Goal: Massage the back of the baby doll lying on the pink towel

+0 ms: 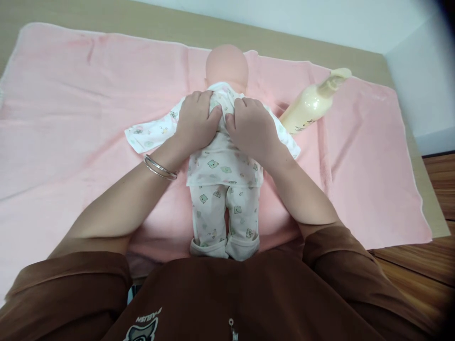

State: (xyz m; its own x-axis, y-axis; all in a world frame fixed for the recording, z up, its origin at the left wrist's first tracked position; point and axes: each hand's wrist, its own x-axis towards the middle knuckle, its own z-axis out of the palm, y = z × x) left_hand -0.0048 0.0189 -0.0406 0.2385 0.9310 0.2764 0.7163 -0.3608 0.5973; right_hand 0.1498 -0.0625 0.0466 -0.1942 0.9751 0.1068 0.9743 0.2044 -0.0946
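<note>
On pink towel [71, 118], baby doll [226, 65], bear-print pajamas [222, 166]

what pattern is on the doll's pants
The pants are white with small green bear faces, best in the head view.

The left hand [197, 122] and the right hand [252, 130] rest on a baby doll [222, 163], and a lotion bottle [309, 106] lies beside this doll.

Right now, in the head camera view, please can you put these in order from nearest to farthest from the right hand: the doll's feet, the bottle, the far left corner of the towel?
From the right hand:
1. Bottle, lying just to the hand's right.
2. Doll's feet, below the hand, toward the person.
3. Towel's far left corner, far across at upper left.
</note>
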